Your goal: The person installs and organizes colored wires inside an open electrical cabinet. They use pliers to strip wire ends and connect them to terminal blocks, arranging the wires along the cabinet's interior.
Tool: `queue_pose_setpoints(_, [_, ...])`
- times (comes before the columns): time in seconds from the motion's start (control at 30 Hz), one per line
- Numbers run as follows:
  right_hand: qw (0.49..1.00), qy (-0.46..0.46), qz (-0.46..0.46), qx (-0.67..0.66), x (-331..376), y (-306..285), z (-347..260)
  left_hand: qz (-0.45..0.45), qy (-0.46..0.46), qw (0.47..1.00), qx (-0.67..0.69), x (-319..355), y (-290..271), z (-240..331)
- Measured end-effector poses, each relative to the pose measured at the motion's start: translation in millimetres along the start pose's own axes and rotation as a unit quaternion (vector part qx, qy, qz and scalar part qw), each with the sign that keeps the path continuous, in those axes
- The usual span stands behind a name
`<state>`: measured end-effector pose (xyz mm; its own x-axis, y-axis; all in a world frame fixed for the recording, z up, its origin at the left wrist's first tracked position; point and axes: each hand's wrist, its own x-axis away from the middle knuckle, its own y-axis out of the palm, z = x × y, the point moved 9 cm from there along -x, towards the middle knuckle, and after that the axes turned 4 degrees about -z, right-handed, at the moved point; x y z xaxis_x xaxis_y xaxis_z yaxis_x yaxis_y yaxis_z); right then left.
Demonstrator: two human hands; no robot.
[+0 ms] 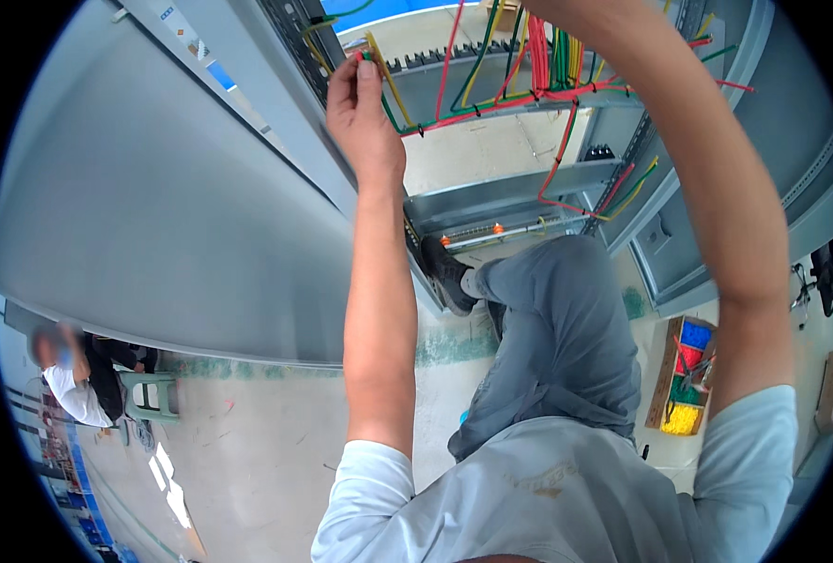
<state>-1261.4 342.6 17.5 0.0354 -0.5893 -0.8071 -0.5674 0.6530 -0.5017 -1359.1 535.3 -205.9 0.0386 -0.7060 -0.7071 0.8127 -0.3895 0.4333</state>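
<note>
My left hand [367,122] is raised at the left upright of a grey metal cabinet frame [336,155]. Its thumb and fingers pinch a wire end [367,56], where small bits of red and green show. Beside the fingertips a yellow wire [388,80] runs down to a tied bundle of red, green and yellow wires [491,109]. My right forearm [707,141] reaches up across the cabinet opening. Only the wrist end of my right hand [580,11] shows at the top edge; its fingers are out of the picture, so what they touch is hidden.
A large grey panel [172,206] stands at my left. Lower down, a crossbar [510,188] spans the frame near my dark shoe [446,274]. At right, a box [658,375] holds blue, red, green and yellow small parts. A person [83,385] sits far left by a green stool [153,394].
</note>
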Motion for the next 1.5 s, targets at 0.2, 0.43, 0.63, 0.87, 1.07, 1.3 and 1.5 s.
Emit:
queue_pose_setpoints(0.2, [0.873, 0.293, -0.196, -0.336, 232, 15, 136, 0.039, -0.011, 0.998, -0.057, 6, 1, -17])
queue_pose_setpoints(0.43, [0.519, 0.613, 0.120, -0.584, 555, 43, 255, 0.073, 0.022, 0.967, -0.245, 59, 8, 12])
queue_pose_setpoints(0.63, [0.604, 0.577, 0.118, -0.537, 561, 15, 261, 0.034, -0.019, 0.942, -0.334, 115, 35, 4])
queue_pose_setpoints(0.87, [0.575, 0.565, 0.091, -0.585, 579, 23, 277, 0.047, -0.002, 0.890, -0.453, 69, 66, -7])
queue_pose_setpoints(1.07, [0.589, 0.563, 0.079, -0.574, 576, 18, 282, -0.007, -0.005, 0.878, -0.478, 25, 78, -9])
queue_pose_setpoints(1.3, [0.632, 0.570, -0.010, -0.525, 558, -8, 294, -0.058, -0.103, 0.979, -0.165, 5, 56, -41])
queue_pose_setpoints(1.5, [0.626, 0.509, -0.075, -0.587, 464, -3, 239, -0.107, -0.110, 0.986, -0.061, -11, 61, -43])
